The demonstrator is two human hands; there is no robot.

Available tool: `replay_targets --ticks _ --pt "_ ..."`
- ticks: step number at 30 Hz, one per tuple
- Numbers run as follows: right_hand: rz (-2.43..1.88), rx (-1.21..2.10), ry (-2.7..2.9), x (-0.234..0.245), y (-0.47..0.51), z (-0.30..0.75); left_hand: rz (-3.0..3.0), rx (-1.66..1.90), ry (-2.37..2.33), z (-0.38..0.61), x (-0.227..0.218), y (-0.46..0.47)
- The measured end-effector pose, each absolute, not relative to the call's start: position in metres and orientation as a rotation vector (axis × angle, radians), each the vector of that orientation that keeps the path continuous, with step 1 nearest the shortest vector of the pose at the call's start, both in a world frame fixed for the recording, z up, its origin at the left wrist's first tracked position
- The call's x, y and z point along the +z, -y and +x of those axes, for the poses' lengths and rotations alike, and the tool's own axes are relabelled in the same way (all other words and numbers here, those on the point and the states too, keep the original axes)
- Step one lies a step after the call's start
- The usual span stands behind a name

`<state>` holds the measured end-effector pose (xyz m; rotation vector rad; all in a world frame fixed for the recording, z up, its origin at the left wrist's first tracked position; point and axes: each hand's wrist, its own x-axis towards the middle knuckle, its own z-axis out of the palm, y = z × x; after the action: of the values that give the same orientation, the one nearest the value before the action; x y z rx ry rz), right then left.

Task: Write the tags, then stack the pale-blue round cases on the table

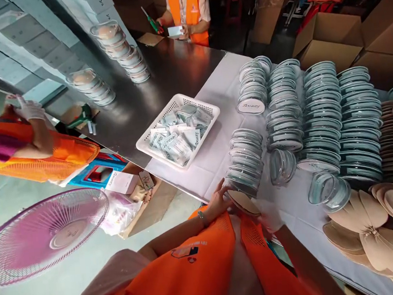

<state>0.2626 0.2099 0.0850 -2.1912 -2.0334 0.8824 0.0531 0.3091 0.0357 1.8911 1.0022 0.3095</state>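
A beige bra cup (243,202) is held low in front of my body, at the near edge of the white-covered table. My left hand (220,202) closes on its left edge. At its right side my right hand (272,218) is smeared by motion, so its fingers do not show clearly. Just beyond lies a row of clear round plastic cases (244,161). Loose clear case parts (282,166) sit to the right. Further right, beige stick-on bras (367,230) lie in a heap.
A white basket (209,107) holds small printed packets. Long rows of pale-rimmed cases (323,112) cover the table's right side. A co-worker (188,9) stands across the table, another person's arm (38,135) is at left. A pink fan (48,233) stands at lower left.
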Motion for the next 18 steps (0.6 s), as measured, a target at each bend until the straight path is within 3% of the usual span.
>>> replay_targets --ticks 12,18 --pt "-2.391 1.009 2.294 0.112 -0.240 0.242 1.724 0.334 -1.000 0.047 0.026 -0.316" --pt "-2.458 1.060 2.065 0.103 -0.224 0.252 1.756 0.402 -1.089 0.049 0.018 -0.302"
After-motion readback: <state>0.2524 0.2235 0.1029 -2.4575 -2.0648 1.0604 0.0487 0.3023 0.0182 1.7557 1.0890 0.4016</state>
